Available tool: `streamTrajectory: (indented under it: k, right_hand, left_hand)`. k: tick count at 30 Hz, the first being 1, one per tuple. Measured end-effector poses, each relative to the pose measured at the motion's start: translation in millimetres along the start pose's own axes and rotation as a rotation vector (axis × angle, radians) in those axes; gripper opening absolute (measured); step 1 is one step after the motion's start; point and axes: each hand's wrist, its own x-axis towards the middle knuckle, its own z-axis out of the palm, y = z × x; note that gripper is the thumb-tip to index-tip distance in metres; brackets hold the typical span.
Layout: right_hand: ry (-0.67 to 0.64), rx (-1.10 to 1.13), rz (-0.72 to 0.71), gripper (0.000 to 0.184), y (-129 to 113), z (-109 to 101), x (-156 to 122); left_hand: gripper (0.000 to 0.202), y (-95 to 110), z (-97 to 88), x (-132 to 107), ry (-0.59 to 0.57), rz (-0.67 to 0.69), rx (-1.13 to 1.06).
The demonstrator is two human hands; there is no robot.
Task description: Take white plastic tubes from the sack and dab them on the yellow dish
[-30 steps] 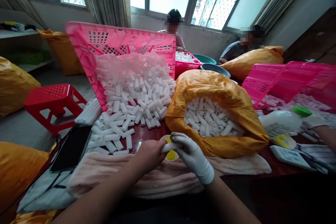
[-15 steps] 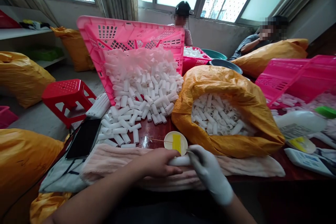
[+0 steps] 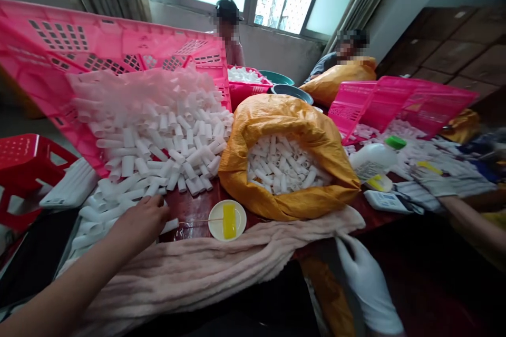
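My bare left hand [image 3: 144, 218] is over the near edge of a pile of short white plastic tubes [image 3: 184, 145], fingers curled down. One white tube [image 3: 169, 226] sticks out beside its fingertips; the grip itself is partly hidden. My right hand [image 3: 367, 281], in a white glove, is low at the table's front edge, fingers stretched up toward the end of a pink towel [image 3: 197, 260]. I see nothing between its fingers. Between the hands, a small round dish [image 3: 215, 229] holds a yellow piece [image 3: 229, 221] and a thin stick [image 3: 197, 220].
A tipped pink crate [image 3: 138, 37] spills tubes at left. An orange sack [image 3: 288, 108] of tubes stands behind the dish. To the right are a green-capped bottle [image 3: 373, 160], a white device [image 3: 385, 201] and a co-worker's gloved hand [image 3: 435, 181]. Two people sit beyond.
The white tube is no longer held between both hands. My left hand has moved left to the pile; my right hand has gone right and down to the table edge. The view has turned right.
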Motion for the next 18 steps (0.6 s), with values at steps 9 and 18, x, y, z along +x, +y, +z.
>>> streamTrajectory:
  k: [9, 18]
  right_hand:
    - [-0.356, -0.359, -0.37, 0.024, -175, 80, 134]
    - [-0.394, -0.419, -0.267, 0.022, -203, 73, 174]
  left_hand:
    - [0.032, 4, -19.9, -15, -0.041, -0.089, -0.048]
    - [0.031, 19, -7.5, -21, -0.062, 0.03, -0.015]
